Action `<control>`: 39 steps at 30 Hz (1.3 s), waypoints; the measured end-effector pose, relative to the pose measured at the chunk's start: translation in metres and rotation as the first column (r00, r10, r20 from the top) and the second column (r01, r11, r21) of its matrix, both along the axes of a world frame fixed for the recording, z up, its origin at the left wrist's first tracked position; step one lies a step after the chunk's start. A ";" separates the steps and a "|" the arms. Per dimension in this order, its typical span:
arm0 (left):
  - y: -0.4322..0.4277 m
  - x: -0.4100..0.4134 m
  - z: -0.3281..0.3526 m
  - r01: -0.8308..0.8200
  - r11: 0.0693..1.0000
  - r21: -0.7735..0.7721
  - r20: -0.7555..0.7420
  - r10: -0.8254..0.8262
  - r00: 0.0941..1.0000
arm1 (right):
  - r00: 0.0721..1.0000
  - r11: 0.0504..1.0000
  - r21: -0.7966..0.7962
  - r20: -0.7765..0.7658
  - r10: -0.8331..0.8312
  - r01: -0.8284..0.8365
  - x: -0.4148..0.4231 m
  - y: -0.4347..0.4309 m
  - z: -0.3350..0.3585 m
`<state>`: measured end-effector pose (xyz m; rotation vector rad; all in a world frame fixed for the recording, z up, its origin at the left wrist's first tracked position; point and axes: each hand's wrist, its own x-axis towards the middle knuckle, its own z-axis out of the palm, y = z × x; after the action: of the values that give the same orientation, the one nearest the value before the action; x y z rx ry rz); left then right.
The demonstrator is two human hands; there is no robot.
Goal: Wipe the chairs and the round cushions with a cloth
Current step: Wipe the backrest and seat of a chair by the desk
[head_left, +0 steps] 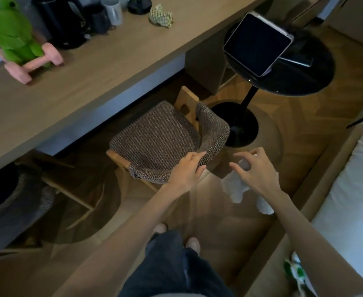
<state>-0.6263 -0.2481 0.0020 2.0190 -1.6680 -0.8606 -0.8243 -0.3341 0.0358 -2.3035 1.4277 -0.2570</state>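
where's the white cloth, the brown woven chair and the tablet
white fluffy cloth (233, 188), head view, on its larger hanging fold
brown woven fabric chair (154, 138), head view, on the middle of the seat
dark rectangular tablet (256, 45), head view, on the middle of its screen

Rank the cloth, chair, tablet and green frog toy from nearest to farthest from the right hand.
1. cloth, held in the right hand.
2. chair, just left.
3. tablet, ahead on the black table.
4. green frog toy, far left on the desk.
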 end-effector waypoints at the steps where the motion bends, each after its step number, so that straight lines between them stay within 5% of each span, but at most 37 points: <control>1: -0.007 -0.004 -0.004 -0.014 1.000 0.015 0.014 0.014 1.000 | 0.999 0.999 0.004 -0.027 0.034 -0.034 -0.001 -0.011 -0.004; 14: -0.074 -0.009 -0.090 -0.081 0.954 0.290 0.182 0.028 0.983 | 0.787 0.847 0.187 -0.313 0.532 -0.498 0.034 -0.144 -0.085; 23: -0.070 -0.033 -0.115 -0.110 0.958 0.265 0.540 -0.053 0.840 | 0.610 0.703 0.243 -0.361 0.705 -0.669 0.051 -0.170 -0.117; 26: -0.067 -0.035 -0.110 -0.093 0.983 0.160 0.670 -0.039 0.741 | 0.640 0.714 0.249 -0.321 0.698 -0.654 0.051 -0.169 -0.121; 32: -0.042 -0.034 -0.112 -0.193 0.950 0.247 0.579 0.015 0.815 | 0.694 0.718 0.218 -0.184 0.696 -0.661 0.056 -0.143 -0.130; 39: 0.048 0.004 -0.079 -0.315 0.908 0.278 0.612 0.086 0.786 | 0.709 0.719 0.172 -0.127 0.694 -0.674 0.103 -0.040 -0.137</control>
<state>-0.6226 -0.2004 -0.0767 2.9034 -1.6018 -0.5116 -0.7213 -0.3744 -0.1013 -2.6202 0.5258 0.2660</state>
